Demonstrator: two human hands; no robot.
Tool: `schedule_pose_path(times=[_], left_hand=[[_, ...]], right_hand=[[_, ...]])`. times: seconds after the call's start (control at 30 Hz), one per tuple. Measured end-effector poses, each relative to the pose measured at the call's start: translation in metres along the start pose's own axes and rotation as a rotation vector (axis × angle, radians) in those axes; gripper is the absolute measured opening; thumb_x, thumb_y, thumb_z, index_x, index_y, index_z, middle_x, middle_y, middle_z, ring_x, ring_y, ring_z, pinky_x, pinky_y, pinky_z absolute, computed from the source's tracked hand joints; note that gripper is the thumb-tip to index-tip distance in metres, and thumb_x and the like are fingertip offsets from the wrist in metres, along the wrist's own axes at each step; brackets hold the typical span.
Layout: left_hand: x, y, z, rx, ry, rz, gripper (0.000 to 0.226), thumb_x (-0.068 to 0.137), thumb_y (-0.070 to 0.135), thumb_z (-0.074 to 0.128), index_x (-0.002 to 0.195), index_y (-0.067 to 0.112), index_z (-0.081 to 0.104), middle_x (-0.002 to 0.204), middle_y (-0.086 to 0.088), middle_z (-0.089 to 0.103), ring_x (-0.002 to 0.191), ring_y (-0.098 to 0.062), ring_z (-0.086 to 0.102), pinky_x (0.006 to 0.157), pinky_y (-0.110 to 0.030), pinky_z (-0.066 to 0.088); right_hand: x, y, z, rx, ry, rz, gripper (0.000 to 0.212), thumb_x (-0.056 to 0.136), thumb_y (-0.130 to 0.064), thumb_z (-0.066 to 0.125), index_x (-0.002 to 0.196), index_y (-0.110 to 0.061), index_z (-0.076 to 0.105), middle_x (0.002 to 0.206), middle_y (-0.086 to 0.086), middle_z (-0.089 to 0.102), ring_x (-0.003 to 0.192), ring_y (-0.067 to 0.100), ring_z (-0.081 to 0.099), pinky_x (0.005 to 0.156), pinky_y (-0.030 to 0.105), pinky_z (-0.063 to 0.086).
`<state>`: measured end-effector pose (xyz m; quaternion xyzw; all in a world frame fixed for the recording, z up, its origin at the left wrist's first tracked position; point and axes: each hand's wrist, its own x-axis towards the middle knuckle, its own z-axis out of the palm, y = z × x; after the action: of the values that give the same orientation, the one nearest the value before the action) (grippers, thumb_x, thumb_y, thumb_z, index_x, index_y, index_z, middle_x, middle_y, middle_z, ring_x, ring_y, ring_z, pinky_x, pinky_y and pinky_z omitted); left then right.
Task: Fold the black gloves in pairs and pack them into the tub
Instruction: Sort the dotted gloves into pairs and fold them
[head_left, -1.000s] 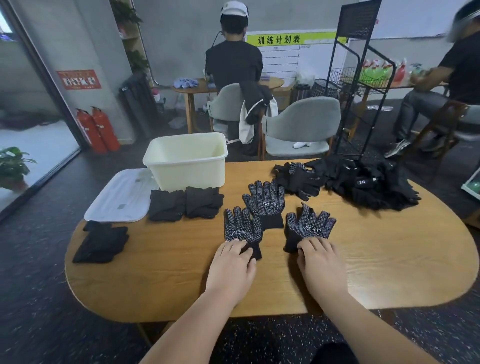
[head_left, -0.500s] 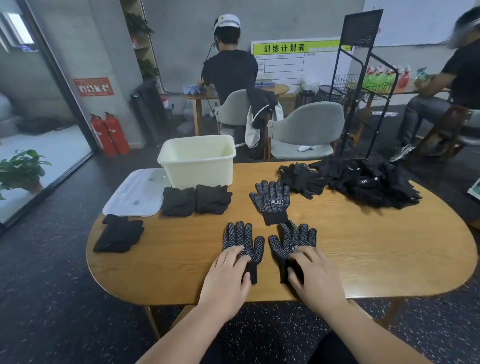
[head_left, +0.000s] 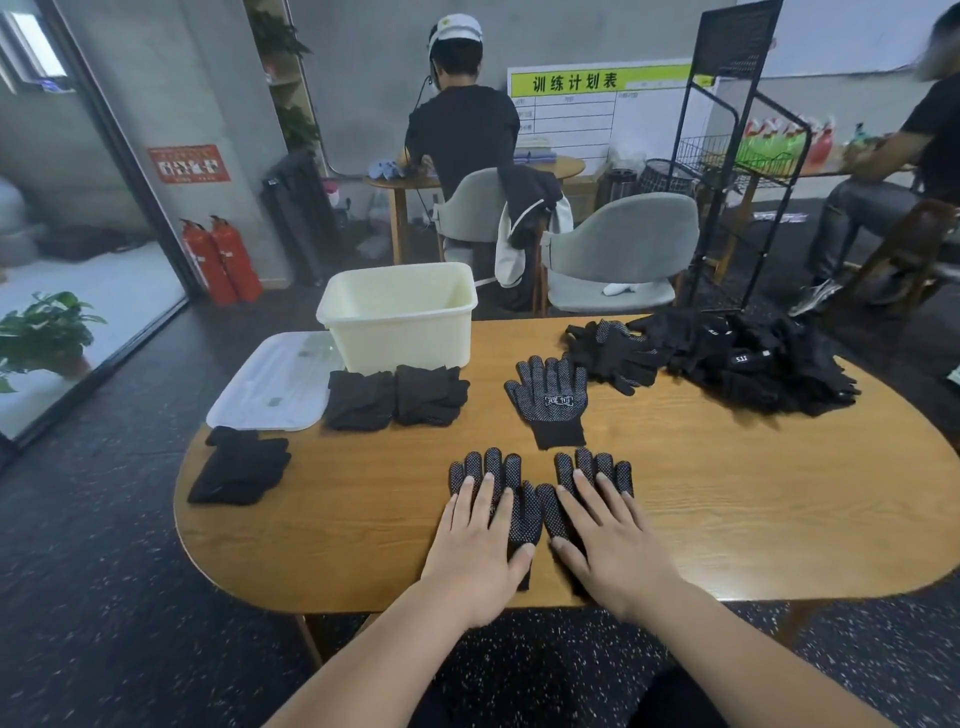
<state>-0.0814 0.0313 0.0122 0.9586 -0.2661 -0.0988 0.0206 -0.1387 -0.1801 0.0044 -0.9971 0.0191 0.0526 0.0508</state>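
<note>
Head camera view: the left dotted black knit glove (head_left: 491, 465) and the right dotted black knit glove (head_left: 597, 465) lie flat, dots up, side by side at the near edge of the oval wooden table (head_left: 727, 499), their thumbs turned toward each other and about touching. Both long axes run 6 to 12 o'clock, with fingertips at 12 and cuffs at 6 under the person's palms.

The left hand (head_left: 480, 540) rests flat on the left glove and the right hand (head_left: 610, 535) flat on the right one. The fingers are straight and spread, pressing down and gripping nothing. Each hand sits over its own glove, so neither is nearer. The pairing move, I judge, is sideways: one glove is carried along the 3–9 line onto its neighbour.

Just beyond, at 12 o'clock, a third dotted black glove (head_left: 550, 400) lies alone (its partner presumably in the heap). The loose heap of black gloves (head_left: 753, 364) sits at 1 to 2 o'clock.

At 11 o'clock stands the cream plastic tub (head_left: 400, 338), and no glove shows inside it. Folded black bundles (head_left: 397, 397) lie against its near wall, with the white plastic lid (head_left: 270, 384) beside it. One more folded black bundle (head_left: 239, 467) lies at 9 to 10 o'clock.
</note>
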Motion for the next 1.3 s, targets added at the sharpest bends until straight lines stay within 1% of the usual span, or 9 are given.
schedule_pose_path(times=[0.4,0.63,0.73,0.8,0.9,0.97,1.03,1.2,1.3], left_hand=[[-0.013,0.001,0.006,0.018,0.140,0.060,0.071,0.110,0.058,0.015,0.167,0.031,-0.018,0.171,-0.001,-0.033,0.156,-0.023,-0.035,0.132,-0.046,-0.009],[-0.003,0.004,0.004,0.022,0.034,0.075,0.068,0.108,0.066,0.009,0.166,0.039,-0.016,0.172,0.003,-0.030,0.157,-0.025,-0.033,0.130,-0.048,-0.012],[-0.003,0.005,0.003,-0.006,0.052,0.068,0.067,0.109,0.065,0.008,0.166,0.039,-0.014,0.173,0.004,-0.028,0.157,-0.023,-0.033,0.131,-0.048,-0.011],[-0.008,0.002,0.007,-0.070,0.134,0.079,0.066,0.109,0.063,0.009,0.168,0.038,-0.006,0.175,0.008,-0.021,0.157,-0.018,-0.033,0.132,-0.046,-0.008],[-0.017,-0.005,0.011,-0.243,0.303,0.067,0.055,0.110,0.054,0.025,0.160,0.037,0.037,0.168,0.017,0.021,0.160,-0.010,-0.006,0.133,-0.043,0.007],[-0.021,-0.008,0.012,-0.325,0.377,0.046,0.041,0.104,0.048,0.040,0.139,0.038,0.059,0.144,0.021,0.042,0.149,-0.007,0.019,0.127,-0.042,0.023],[-0.021,-0.010,0.013,-0.324,0.396,0.049,0.035,0.100,0.048,0.046,0.127,0.039,0.065,0.128,0.023,0.045,0.135,-0.004,0.029,0.121,-0.038,0.030],[-0.018,-0.008,0.015,-0.291,0.489,0.024,0.031,0.097,0.052,0.052,0.113,0.040,0.076,0.105,0.023,0.044,0.116,-0.006,0.039,0.107,-0.033,0.037],[-0.014,-0.005,0.015,-0.278,0.538,0.010,0.019,0.098,0.049,0.061,0.104,0.041,0.077,0.095,0.025,0.048,0.107,-0.005,0.043,0.103,-0.033,0.038]], right_hand=[[-0.007,-0.002,0.003,0.000,0.135,-0.039,0.067,0.106,-0.065,0.009,0.166,-0.040,-0.007,0.173,-0.010,-0.019,0.157,0.016,-0.028,0.128,0.042,-0.009],[0.000,-0.007,-0.002,0.032,0.013,-0.045,0.068,0.104,-0.072,0.006,0.163,-0.044,-0.013,0.169,-0.015,-0.027,0.155,0.014,-0.031,0.128,0.042,-0.012],[-0.004,-0.005,-0.001,0.106,0.137,-0.086,0.063,0.107,-0.066,0.009,0.165,-0.043,0.005,0.172,-0.016,-0.013,0.158,0.011,-0.023,0.130,0.041,-0.007],[-0.012,-0.001,0.002,0.287,0.360,-0.106,0.053,0.109,-0.053,0.023,0.159,-0.039,0.038,0.171,-0.016,0.021,0.161,0.008,0.002,0.132,0.041,0.003],[-0.016,0.010,0.010,0.422,0.582,-0.019,0.032,0.100,-0.034,0.052,0.124,-0.029,0.073,0.140,-0.014,0.061,0.140,0.009,0.041,0.121,0.052,0.034],[-0.014,0.010,0.014,0.372,0.568,0.025,0.020,0.092,-0.025,0.067,0.109,-0.027,0.077,0.124,-0.013,0.066,0.123,0.013,0.049,0.109,0.053,0.045],[-0.013,0.008,0.016,0.339,0.534,0.021,0.020,0.088,-0.023,0.073,0.106,-0.029,0.077,0.120,-0.014,0.067,0.118,0.012,0.050,0.106,0.050,0.046],[-0.014,0.009,0.015,0.441,0.608,-0.004,0.030,0.093,-0.035,0.054,0.111,-0.024,0.076,0.115,-0.016,0.065,0.118,0.011,0.049,0.103,0.045,0.049],[-0.015,0.008,0.012,0.468,0.625,-0.029,0.028,0.095,-0.043,0.057,0.108,-0.028,0.077,0.117,-0.018,0.065,0.121,0.014,0.048,0.104,0.045,0.048]])
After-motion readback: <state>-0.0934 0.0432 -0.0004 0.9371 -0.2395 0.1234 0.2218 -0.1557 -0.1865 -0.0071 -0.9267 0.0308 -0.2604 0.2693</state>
